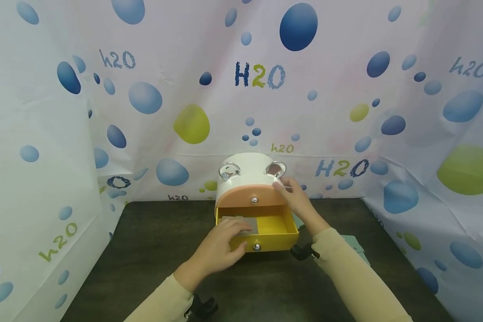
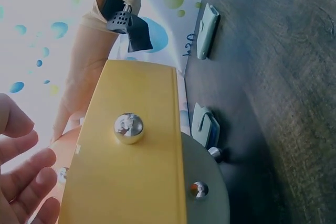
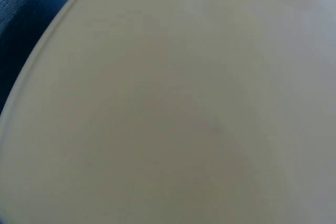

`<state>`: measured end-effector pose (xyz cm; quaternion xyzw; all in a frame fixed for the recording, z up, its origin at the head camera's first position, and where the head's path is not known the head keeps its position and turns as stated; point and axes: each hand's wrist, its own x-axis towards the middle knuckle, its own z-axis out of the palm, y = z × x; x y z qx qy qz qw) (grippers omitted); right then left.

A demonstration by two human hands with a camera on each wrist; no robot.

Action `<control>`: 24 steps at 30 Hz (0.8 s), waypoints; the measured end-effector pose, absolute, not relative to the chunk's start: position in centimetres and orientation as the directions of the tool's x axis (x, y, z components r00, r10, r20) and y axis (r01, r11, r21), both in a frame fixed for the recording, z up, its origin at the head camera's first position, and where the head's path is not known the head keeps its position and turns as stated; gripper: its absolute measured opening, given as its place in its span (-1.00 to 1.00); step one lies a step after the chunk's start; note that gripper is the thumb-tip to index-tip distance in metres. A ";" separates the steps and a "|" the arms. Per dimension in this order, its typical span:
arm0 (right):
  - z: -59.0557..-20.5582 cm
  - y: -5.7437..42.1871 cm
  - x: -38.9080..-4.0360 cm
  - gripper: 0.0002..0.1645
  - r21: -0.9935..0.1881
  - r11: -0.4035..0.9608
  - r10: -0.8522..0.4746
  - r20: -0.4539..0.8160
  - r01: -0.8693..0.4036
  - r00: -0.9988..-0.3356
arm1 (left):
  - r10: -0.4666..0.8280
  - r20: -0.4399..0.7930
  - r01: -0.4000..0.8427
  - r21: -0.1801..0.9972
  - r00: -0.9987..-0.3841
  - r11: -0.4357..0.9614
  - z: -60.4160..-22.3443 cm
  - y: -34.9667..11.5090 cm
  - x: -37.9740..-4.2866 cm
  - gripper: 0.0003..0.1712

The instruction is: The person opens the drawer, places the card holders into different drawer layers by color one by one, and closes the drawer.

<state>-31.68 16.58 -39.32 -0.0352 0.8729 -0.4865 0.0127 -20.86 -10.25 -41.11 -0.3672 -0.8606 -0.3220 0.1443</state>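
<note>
A white round-topped drawer box with two shiny ear-like loops stands at the back of the table. Its yellow drawer is pulled out under the orange front. Over this drawer's left part is my left hand, fingers stretched above a flat grey piece lying inside, which they partly hide. In the left wrist view its fingers are loosely bent beside the yellow front. My right hand rests on the box's right side, thumb near the orange front. A smooth pale surface fills the right wrist view.
Two mint-green folded cases lie on the dark table to the box's right, one case farther out and another case close by it. A grey-green lower front with a round knob shows beneath the yellow drawer. A printed cloth hangs behind.
</note>
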 end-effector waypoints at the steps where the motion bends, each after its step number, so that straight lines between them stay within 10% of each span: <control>1: -39.4 16.6 -31.7 0.03 -0.850 0.524 -0.075 0.013 -0.050 -0.997 | 0.535 0.492 0.726 0.445 -0.687 0.524 -41.2 -10.2 -20.8 -0.63; 24: -39.6 16.6 -31.8 0.02 -0.844 0.532 -0.073 0.034 -0.068 -0.997 | 0.413 0.722 0.781 0.282 -0.555 0.558 -45.2 -9.1 -19.2 -0.81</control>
